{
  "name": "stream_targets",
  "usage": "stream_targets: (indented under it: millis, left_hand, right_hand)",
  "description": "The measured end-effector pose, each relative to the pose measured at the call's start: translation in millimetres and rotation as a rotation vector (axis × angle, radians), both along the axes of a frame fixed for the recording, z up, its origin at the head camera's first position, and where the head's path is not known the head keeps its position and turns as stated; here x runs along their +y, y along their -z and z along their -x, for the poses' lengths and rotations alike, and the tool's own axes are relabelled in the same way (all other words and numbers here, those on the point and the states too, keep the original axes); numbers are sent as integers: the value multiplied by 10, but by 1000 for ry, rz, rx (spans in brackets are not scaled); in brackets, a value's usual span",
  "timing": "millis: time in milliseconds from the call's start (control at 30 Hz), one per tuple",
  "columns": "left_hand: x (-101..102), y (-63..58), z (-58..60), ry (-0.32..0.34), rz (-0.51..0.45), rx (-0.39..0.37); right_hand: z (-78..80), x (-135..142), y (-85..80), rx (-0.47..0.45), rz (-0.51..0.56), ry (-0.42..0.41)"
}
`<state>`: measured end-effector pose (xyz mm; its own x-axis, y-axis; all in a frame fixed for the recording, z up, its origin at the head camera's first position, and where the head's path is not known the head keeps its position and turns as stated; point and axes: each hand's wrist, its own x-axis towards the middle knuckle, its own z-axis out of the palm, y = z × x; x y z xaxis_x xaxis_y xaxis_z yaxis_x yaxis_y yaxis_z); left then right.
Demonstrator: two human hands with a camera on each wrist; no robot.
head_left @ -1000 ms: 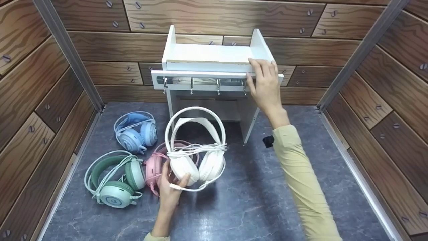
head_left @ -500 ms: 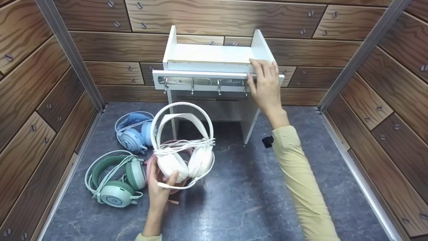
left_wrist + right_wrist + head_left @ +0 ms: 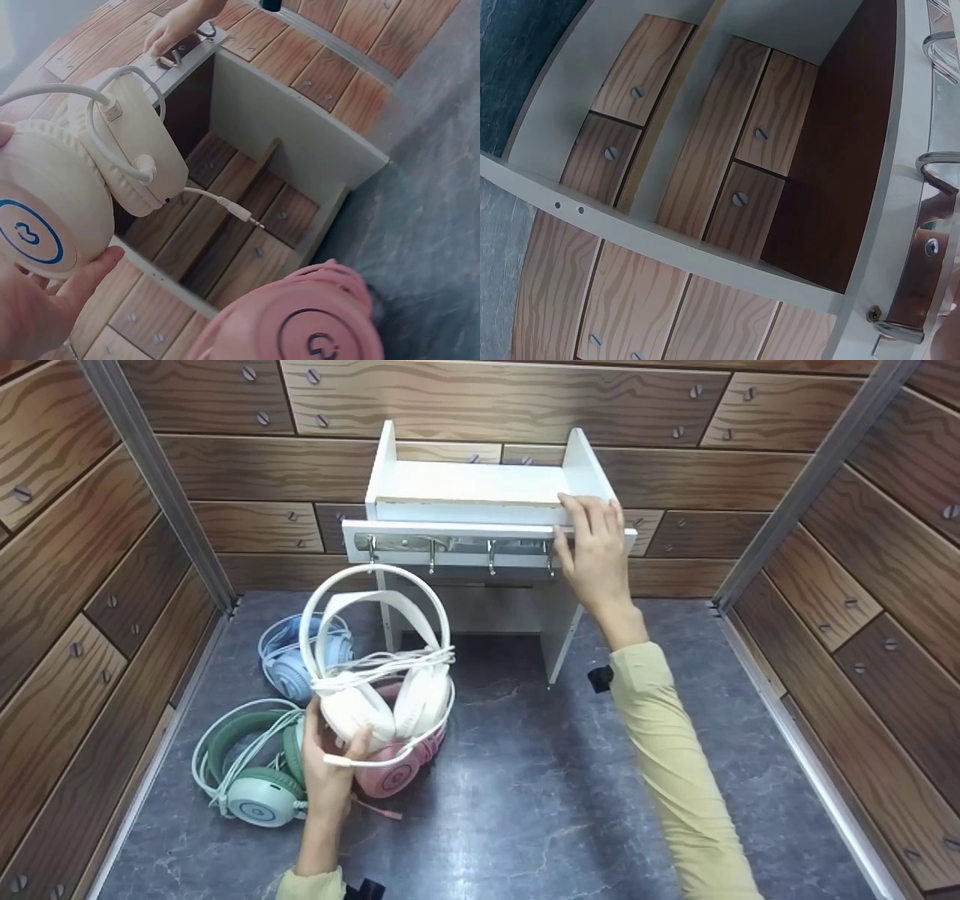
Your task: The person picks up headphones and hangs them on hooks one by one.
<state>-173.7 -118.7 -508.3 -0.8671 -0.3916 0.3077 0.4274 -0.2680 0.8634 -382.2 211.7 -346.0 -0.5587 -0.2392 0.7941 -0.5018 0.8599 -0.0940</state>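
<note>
My left hand holds a white headset by one ear cup, thumb on the near side, the band upright above it. In the left wrist view the fingers of the left hand support the cup of the white headset, and its jack plug hangs loose. My right hand grips the right end of the hook rail on a white rack, fingers bent over the top edge, thumb at the front. A pink headset lies beneath the white one, partly hidden.
A green headset and a blue headset lie on the dark floor at the left, partly covered by the left hand and white headset. Several metal hooks line the rail. Wood-patterned walls close in the back and sides.
My left hand has carried the white headset leftward and a little farther from me, so it overlaps the blue headset and uncovers more of the pink one. The right hand has stayed put.
</note>
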Motion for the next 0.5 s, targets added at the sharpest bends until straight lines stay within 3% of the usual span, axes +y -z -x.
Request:
stream_targets:
  millis: [167,500]
  left_hand:
    - [-53,-33,79,-11,22,-22]
    - [-94,43,251,2,31,-71]
  right_hand:
    - [-2,-3,-2,-7,5,-1]
    - [-2,3,-10,-6,7,2]
